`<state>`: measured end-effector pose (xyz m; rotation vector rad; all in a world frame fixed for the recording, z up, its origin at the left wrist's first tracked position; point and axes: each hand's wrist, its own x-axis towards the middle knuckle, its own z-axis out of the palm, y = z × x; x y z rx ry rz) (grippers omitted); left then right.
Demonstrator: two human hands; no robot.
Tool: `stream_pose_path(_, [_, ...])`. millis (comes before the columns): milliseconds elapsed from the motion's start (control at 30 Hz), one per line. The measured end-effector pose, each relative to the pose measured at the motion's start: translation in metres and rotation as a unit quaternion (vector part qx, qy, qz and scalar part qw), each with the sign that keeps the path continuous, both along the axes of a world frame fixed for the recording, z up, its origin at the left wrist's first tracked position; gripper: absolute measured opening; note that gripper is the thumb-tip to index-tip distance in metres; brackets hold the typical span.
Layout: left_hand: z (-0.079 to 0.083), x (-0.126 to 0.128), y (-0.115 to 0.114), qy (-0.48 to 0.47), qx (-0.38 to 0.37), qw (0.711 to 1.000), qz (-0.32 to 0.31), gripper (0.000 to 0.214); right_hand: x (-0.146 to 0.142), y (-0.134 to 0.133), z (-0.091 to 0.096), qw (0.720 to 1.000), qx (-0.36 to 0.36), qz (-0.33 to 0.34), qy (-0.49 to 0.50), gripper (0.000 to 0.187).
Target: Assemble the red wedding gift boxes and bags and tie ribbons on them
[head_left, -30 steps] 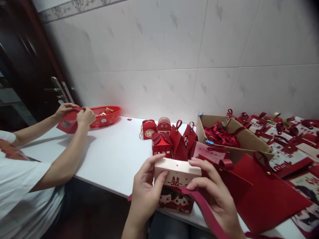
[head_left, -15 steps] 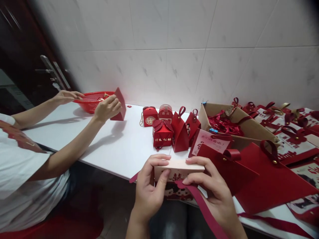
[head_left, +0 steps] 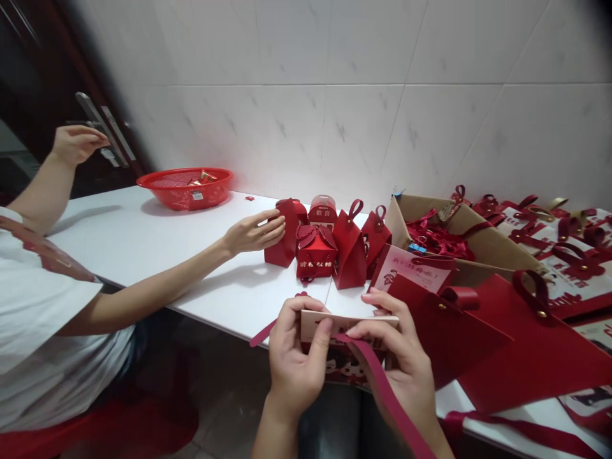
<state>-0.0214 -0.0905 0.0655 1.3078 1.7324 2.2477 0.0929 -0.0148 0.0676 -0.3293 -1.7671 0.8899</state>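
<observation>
Both my hands hold a small pink-and-red gift box (head_left: 345,325) at the table's near edge. My left hand (head_left: 295,363) grips its left side with the thumb pressed on the front. My right hand (head_left: 400,360) grips its right side, fingers over the top. A dark red ribbon (head_left: 388,398) runs from the box down across my right palm. Just beyond stand several small red gift boxes (head_left: 315,254) and red pouches (head_left: 349,250).
A person in a white shirt sits at left; one hand (head_left: 253,232) sets a red bag (head_left: 283,234) beside the boxes, the other hand (head_left: 74,141) is raised. A red basket (head_left: 185,188) sits far left. A brown paper bag (head_left: 478,245) and flat red bags (head_left: 521,344) cover the right.
The other person moved the red bag right, from near the basket to the group of boxes, and lifted the other hand. I tilted the box's top edge toward me.
</observation>
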Motion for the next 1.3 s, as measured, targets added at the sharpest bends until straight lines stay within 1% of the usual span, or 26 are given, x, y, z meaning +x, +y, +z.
stream_pose_path(100, [-0.001,-0.001,0.0,0.005,0.008,1.0,0.001,0.009,-0.002,-0.001,-0.002,1.0,-0.008,-0.007,0.018,0.009])
stream_pose_path(233, [-0.003,-0.002,0.0,0.013,0.025,1.0,-0.011,0.01,-0.007,-0.003,-0.007,0.998,0.017,-0.017,0.059,0.02])
stream_pose_path(367, [-0.003,-0.002,-0.001,0.007,0.045,0.998,-0.04,0.012,-0.011,-0.002,-0.012,0.994,-0.02,-0.004,0.109,0.034])
stream_pose_path(433, [-0.002,-0.001,-0.001,0.008,0.055,0.997,-0.045,0.013,-0.01,-0.001,-0.013,0.994,-0.022,0.014,0.11,0.037])
stream_pose_path(533, [-0.002,-0.001,-0.002,0.011,0.065,0.997,-0.041,0.012,-0.006,0.001,-0.012,0.997,0.016,0.025,0.077,0.031])
stream_pose_path(633, [-0.002,-0.001,-0.002,0.008,0.066,0.997,-0.03,0.012,-0.004,0.001,-0.01,0.997,0.054,0.013,0.055,0.022])
stream_pose_path(833, [-0.002,-0.001,-0.001,0.022,0.069,0.997,-0.016,0.012,-0.007,-0.006,-0.01,0.997,0.046,-0.044,0.047,0.009])
stream_pose_path(900, [-0.002,0.001,-0.001,0.026,0.072,0.997,-0.018,0.013,-0.008,-0.01,-0.01,0.996,0.037,-0.043,0.066,0.009])
stream_pose_path(967, [-0.002,0.002,-0.001,0.029,0.08,0.996,-0.021,0.015,-0.009,-0.013,-0.01,0.995,0.022,-0.047,0.083,0.013])
stream_pose_path(1067, [-0.003,0.003,0.0,0.036,0.095,0.995,-0.018,0.016,-0.009,-0.015,-0.01,0.995,0.006,-0.062,0.08,0.012])
stream_pose_path(1167, [-0.004,0.002,0.001,0.038,0.103,0.994,-0.011,0.016,-0.007,-0.012,-0.01,0.995,0.029,-0.066,0.065,0.007])
stream_pose_path(1233, [-0.004,0.002,0.0,0.038,0.108,0.993,-0.01,0.016,-0.007,-0.012,-0.011,0.995,0.046,-0.071,0.058,0.01])
stream_pose_path(1300, [-0.004,0.003,0.0,0.038,0.112,0.993,-0.018,0.017,-0.008,-0.014,-0.011,0.993,0.04,-0.084,0.072,0.014])
